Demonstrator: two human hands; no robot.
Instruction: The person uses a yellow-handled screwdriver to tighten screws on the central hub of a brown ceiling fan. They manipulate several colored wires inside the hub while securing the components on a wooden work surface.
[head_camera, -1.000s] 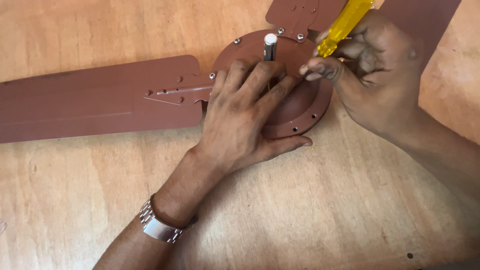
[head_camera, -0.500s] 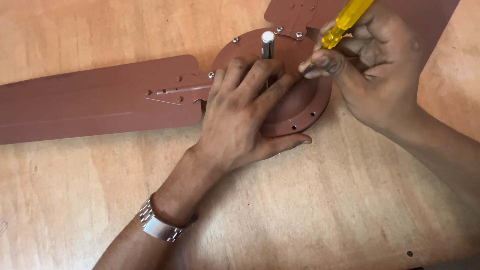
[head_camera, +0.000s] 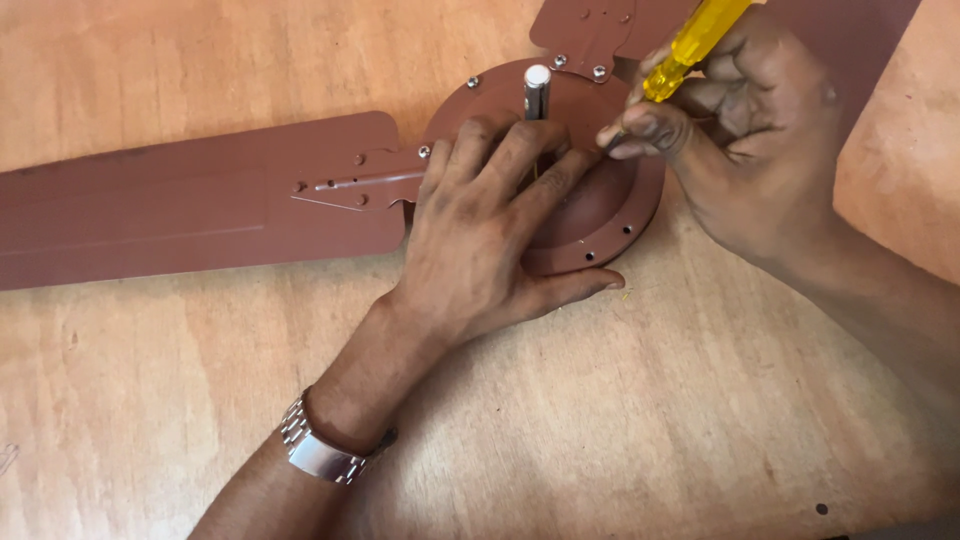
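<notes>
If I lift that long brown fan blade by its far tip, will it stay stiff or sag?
The long brown fan blade looks like thin flat sheet, so it would probably flex somewhat. It seems joined by a bracket to the round brown motor housing, which the left hand presses down, so that end would likely resist lifting.

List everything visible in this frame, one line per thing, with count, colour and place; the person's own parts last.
fan motor hub: one, brown, round, top centre on the table
shaft: one, silver, upright at the hub's middle
fan blade: one in full, brown, reaching left; parts of others at top
screwdriver: one, yellow handle, top right
table: one, wooden, light brown
wristwatch: one, silver, left wrist
left hand: flat on the hub
right hand: fingers around the screwdriver
</notes>
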